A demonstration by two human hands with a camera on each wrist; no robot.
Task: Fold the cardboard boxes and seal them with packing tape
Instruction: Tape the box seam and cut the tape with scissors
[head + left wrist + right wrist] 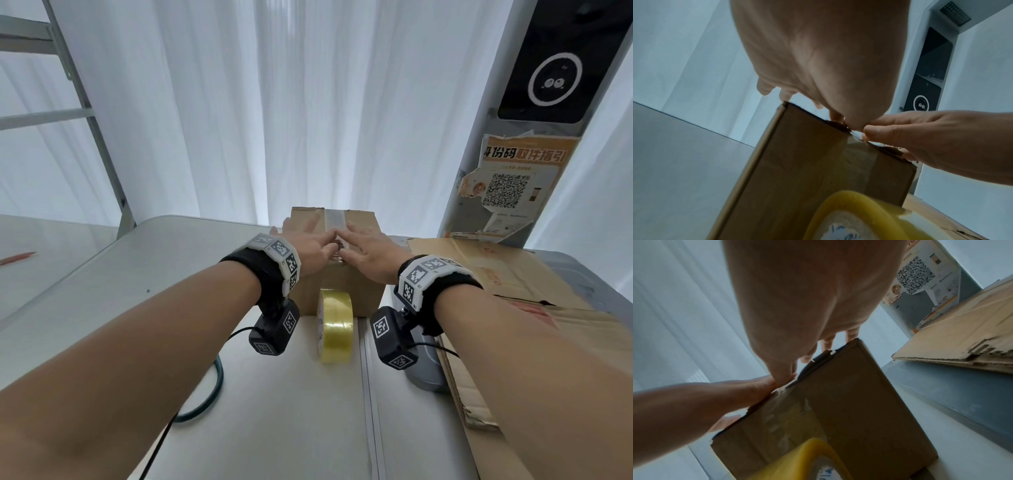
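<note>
Your forearms fill the near view; between them the yellow tape roll (335, 325) stands on edge on the table (171, 274), just before the cardboard box (363, 291), which sits toward the far edge; flat cardboard (513, 274) lies by the right edge. Your left hand (308, 246) and right hand (370, 251) rest flat on the box top, fingers straight and slightly spread, forefingers meeting over the tape strip (334, 217) along the middle seam. Press outward from that seam, I'd say, smoothing toward both ends; rub the strip down over the near face too.
</note>
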